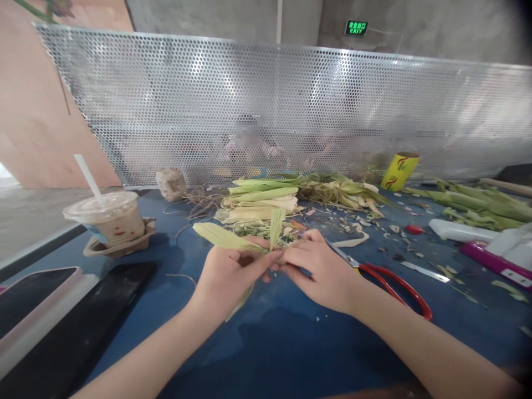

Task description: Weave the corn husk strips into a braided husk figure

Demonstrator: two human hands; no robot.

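Note:
Pale green corn husk strips (226,237) are pinched in my left hand (235,269), one leaf pointing left and another standing up. My right hand (318,269) meets it at the fingertips, its thumb and fingers closed on the lower end of the husk; the exact grip point is partly hidden. Just behind my hands lie small green scraps (257,228) and a stack of flattened corn husks (261,197). Red-handled scissors (399,288) rest on the blue table (274,354) beside my right wrist, their blades pointing toward my right hand.
On the left are a lidded drink cup (110,219) in a cardboard holder, phones (35,302) and a black tray-like slab (112,310). A twine ball (171,184), dried husks (344,191), a yellow tube (399,172), a white glue gun (461,230) and green husks (486,202) lie farther back.

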